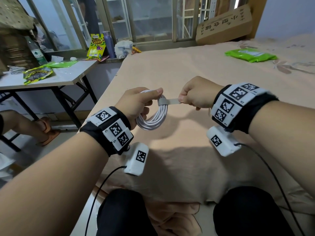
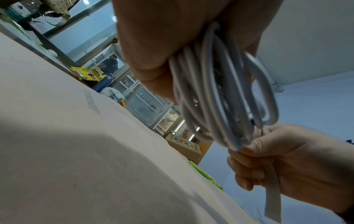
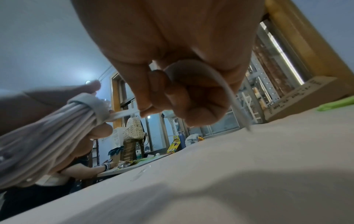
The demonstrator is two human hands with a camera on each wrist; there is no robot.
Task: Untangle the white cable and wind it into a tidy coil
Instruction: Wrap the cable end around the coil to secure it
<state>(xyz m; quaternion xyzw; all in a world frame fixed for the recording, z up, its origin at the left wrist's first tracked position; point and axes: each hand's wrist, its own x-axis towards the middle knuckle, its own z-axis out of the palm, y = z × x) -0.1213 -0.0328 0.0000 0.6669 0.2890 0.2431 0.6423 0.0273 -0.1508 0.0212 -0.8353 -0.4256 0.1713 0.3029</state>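
Held in the air above the near part of a peach-sheeted bed (image 1: 196, 68), the white cable (image 1: 153, 119) hangs as a wound coil from the left hand (image 1: 136, 104), whose thumb and curled fingers clamp its top; the fingers are largely hidden behind the loops. The right hand (image 1: 196, 96), fisted, pinches a grey strap (image 1: 167, 101) pulled taut around the bundle. Only the wrist views show the strap's loose tail (image 2: 272, 197) trailing from the fist; the left wrist view is blurred. The cable ends cannot be made out.
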